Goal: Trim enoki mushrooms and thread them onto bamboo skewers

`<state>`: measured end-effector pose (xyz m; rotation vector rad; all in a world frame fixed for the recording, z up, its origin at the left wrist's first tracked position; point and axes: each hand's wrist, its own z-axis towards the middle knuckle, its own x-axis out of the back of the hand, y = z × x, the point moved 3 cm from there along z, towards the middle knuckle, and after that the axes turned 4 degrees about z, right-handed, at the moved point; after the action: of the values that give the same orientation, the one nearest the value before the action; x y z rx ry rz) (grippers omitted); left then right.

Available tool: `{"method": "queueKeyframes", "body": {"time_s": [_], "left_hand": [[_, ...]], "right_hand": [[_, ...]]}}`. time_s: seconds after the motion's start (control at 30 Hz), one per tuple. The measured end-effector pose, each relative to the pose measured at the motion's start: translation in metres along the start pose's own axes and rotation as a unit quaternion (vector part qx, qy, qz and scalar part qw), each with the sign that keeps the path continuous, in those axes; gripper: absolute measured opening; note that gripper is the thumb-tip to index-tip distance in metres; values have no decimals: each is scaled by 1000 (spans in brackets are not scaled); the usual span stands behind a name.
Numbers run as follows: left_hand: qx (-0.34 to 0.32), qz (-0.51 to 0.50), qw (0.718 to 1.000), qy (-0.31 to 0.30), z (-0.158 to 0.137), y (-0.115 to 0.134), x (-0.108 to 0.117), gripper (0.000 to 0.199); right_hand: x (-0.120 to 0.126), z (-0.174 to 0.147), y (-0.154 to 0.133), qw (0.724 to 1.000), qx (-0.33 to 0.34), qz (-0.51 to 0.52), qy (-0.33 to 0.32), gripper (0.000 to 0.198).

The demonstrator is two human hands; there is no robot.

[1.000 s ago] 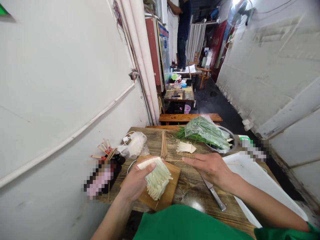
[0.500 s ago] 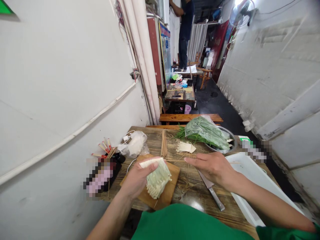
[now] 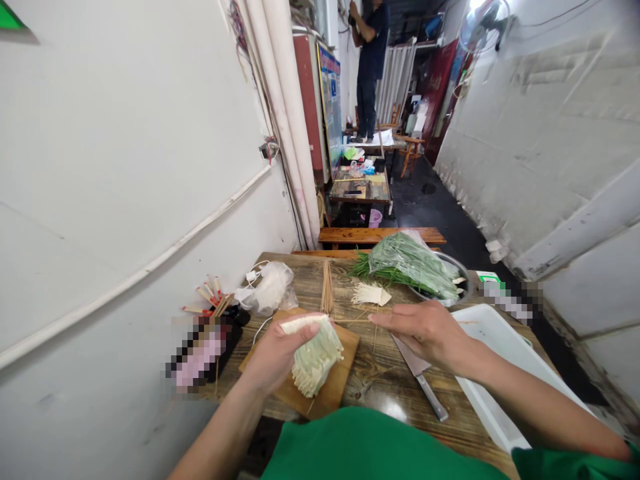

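Observation:
My left hand (image 3: 280,350) is closed around a flat bunch of enoki mushrooms (image 3: 318,360), thumb on top, its cut edge toward the far side and the caps toward me. The bunch is over a wooden cutting board (image 3: 336,395). In my right hand (image 3: 433,337), a thin bamboo skewer (image 3: 353,321) is pinched between thumb and fingers, pointing left at the bunch's upper right corner. Whether its tip has entered the mushrooms I cannot tell. A knife (image 3: 423,380) lies below my right hand. Beyond the hands are a smaller piece of enoki (image 3: 371,294) and loose skewers (image 3: 327,287).
Leafy greens in a plastic bag (image 3: 413,263) rest on a metal bowl (image 3: 469,288). A white tray (image 3: 505,393) is at the right, under my forearm. At the left stand a clear plastic bag (image 3: 274,288) and red-tipped sticks (image 3: 213,293). A person (image 3: 370,67) stands on a far table.
Both hands hold nearly the same pose, with the skewer still at the edge of the enoki bunch. In the background, the person's arms have come down and closer to the body.

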<state>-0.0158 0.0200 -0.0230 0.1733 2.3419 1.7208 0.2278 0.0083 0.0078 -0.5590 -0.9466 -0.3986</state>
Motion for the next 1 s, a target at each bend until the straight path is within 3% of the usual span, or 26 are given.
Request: {"method": "queueKeyframes", "body": {"time_s": [0.4, 0.83, 1.0], "left_hand": [[-26, 18, 999, -4, 0, 6, -6, 26], [-27, 3, 1000, -10, -1, 9, -8, 30], [-67, 56, 996, 9, -4, 10, -12, 26]], "right_hand": [[2, 4, 3, 999, -5, 46, 3, 29], [1, 7, 13, 987, -11, 160, -20, 35], [2, 11, 8, 986, -21, 155, -59, 34]]}}
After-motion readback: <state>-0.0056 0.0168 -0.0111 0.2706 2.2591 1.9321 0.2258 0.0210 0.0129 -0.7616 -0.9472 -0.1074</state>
